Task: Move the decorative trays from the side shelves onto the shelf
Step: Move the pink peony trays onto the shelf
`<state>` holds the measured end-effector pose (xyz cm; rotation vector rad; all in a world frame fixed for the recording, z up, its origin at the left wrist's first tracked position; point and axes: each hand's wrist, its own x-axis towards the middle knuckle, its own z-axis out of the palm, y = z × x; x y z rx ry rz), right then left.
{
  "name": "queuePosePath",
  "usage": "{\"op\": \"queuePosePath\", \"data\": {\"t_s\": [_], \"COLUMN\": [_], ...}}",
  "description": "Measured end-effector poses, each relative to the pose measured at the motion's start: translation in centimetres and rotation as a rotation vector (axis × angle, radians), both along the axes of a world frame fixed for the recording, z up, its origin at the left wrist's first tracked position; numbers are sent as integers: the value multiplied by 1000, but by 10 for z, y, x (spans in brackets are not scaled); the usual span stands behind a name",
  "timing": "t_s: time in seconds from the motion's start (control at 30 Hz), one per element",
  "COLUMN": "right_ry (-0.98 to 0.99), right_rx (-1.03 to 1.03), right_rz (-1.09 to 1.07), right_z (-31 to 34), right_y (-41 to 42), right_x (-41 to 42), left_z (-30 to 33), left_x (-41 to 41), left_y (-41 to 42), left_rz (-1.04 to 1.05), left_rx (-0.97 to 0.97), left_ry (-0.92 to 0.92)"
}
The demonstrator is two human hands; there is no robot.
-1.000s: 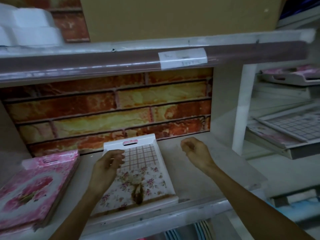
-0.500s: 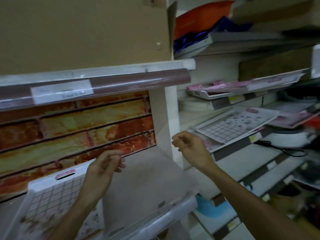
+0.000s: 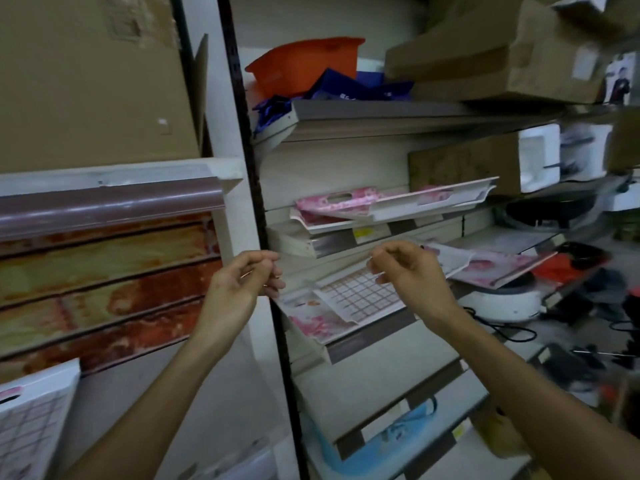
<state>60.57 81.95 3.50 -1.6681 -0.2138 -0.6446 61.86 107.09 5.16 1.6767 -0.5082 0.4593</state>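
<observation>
We're holding both hands up in front of the side shelves, nothing in either. Our left hand [image 3: 242, 282] is hanging w/ fingers loosely curled, tips close together, over the white upright between the two shelf units. Our right hand [image 3: 408, 271] is hovering w/ fingers loosely bent too, in front of the grid-pattern tray [image 3: 360, 299]; we can't tell if the fingertips are touching it.

That grid-pattern tray is lying tilted on a sloped side shelf [image 3: 374, 336], on top of a pink floral tray [image 3: 311, 322] whose corner is sticking out at the lower left. To the right on the same level, another pink tray [image 3: 498, 268] is resting at an angle. One shelf up, a pink-handled tray [image 3: 339, 202] is sitting on a white tray [image 3: 433, 202], both tipping fwd.

At the lower left edge, a white tray w/ grid print [image 3: 38, 410] is lying on the shelf [image 3: 214, 393] w/ the brick-pattern back wall [image 3: 104, 289].

Above, an orange bin [image 3: 304, 67] and blue bags [image 3: 346, 88] are sitting on the top side shelf, cardboard boxes [image 3: 502, 57] beside them. A big cardboard box [image 3: 93, 81] is standing top left. A white round appliance [image 3: 502, 303] w/ a black cord is sitting at the right.
</observation>
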Motion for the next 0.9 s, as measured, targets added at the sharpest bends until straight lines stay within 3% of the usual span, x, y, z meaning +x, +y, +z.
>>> {"op": "queuePosePath", "data": {"t_s": [0.23, 0.43, 0.7, 0.9], "right_ry": [279, 402, 272, 192], "right_rx": [577, 765, 752, 640], "right_rz": [254, 312, 251, 149], "right_z": [60, 84, 86, 90], "right_y": [-70, -85, -88, -98], "right_x": [24, 50, 57, 38], "left_z": [-1, 0, 9, 22], "left_x": [22, 33, 47, 61], "left_y": [-67, -86, -101, -122], "left_rz": [-69, -110, -212, -443], "left_rx": [-1, 41, -24, -384], "left_ry": [51, 60, 201, 505]}}
